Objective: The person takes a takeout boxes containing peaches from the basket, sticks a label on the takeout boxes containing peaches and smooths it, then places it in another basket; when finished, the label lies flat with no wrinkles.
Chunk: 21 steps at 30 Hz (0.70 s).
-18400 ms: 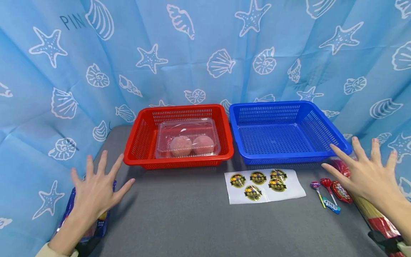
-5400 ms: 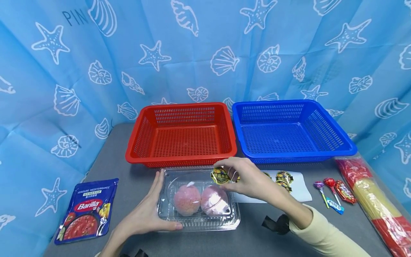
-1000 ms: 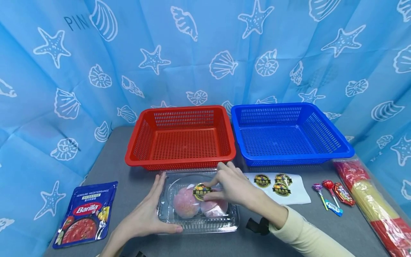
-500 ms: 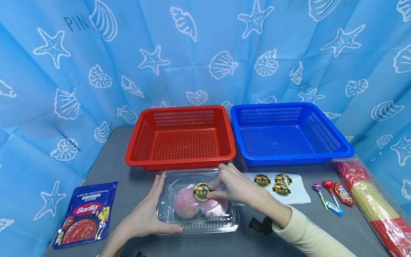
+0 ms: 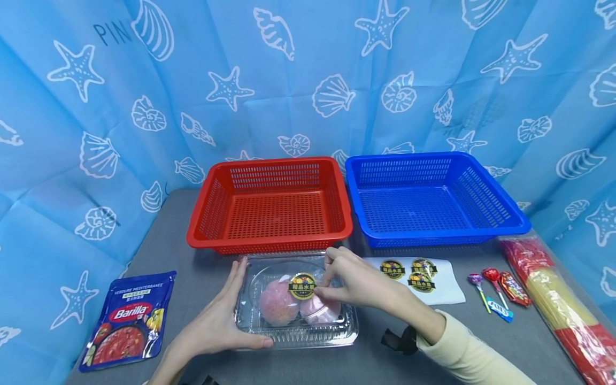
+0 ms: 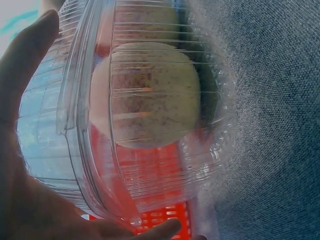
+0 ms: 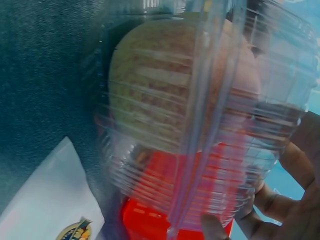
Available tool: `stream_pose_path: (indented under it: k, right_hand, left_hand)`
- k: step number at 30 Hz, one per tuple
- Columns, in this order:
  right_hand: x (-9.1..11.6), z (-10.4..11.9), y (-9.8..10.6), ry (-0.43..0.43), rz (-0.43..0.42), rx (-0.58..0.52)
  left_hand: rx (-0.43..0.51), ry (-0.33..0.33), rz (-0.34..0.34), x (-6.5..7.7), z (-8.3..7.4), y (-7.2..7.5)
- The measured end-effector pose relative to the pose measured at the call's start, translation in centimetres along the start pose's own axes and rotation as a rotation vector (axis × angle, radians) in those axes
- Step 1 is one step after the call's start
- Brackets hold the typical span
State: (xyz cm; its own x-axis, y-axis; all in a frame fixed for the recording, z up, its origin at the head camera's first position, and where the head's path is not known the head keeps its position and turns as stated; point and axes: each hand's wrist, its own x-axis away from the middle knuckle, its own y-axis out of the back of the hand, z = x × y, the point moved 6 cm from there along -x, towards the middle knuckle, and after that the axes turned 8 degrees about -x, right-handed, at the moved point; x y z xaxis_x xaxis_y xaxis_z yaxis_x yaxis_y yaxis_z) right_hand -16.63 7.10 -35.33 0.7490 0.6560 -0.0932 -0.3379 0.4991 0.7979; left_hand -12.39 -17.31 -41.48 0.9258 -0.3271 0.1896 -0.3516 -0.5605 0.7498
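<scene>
Head view: the right hand [image 5: 355, 279] has slipped to the sticker's [image 5: 302, 286] right edge, pinching or not I can't tell; the sticker looks nearly laid on the box [image 5: 297, 325]. Left wrist: the left hand [image 6: 25, 165], fingers apart, braces the box's left. Right wrist: a peach [image 7: 155, 85] shows inside.

**Camera placement: one head view, two wrist views**

Head view: from above the person's side, looking forward and down over the grey table [image 5: 192, 291] toward the blue curtain [image 5: 289, 67]. Widest and farthest of the three; takes in the red basket [image 5: 269, 243], the blue basket [image 5: 445, 238] and both hands.

Left wrist view: low, very near the clear container [image 5: 289, 338], facing through its ribbed wall; tabletop fills the right side.

Right wrist view: also close and low, tabletop on the left (opposite roll, slightly blurred).

Overlap: container and red basket in all three; white sticker sheet [image 5: 448, 286] in head and right wrist views.
</scene>
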Motion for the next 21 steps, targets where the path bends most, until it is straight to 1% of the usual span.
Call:
stream_pose_path:
  k: [9, 13, 17, 21]
  right_hand:
    - [0.2, -0.3, -0.1, 0.024, -0.042, -0.001]
    - [0.4, -0.4, 0.0, 0.049, -0.063, 0.020]
    - [0.9, -0.6, 0.7, 0.079, -0.105, 0.040]
    - [1.7, -1.5, 2.1, 0.059, -0.149, 0.026]
  left_hand:
    - [0.002, -0.007, -0.015, 0.1, 0.0, -0.1]
    - [0.016, -0.005, -0.006, 0.0, 0.1, -0.1]
    - [0.045, -0.008, 0.001, 0.0, 0.2, -0.2]
    - [0.059, -0.039, -0.036, -0.1, 0.3, -0.3]
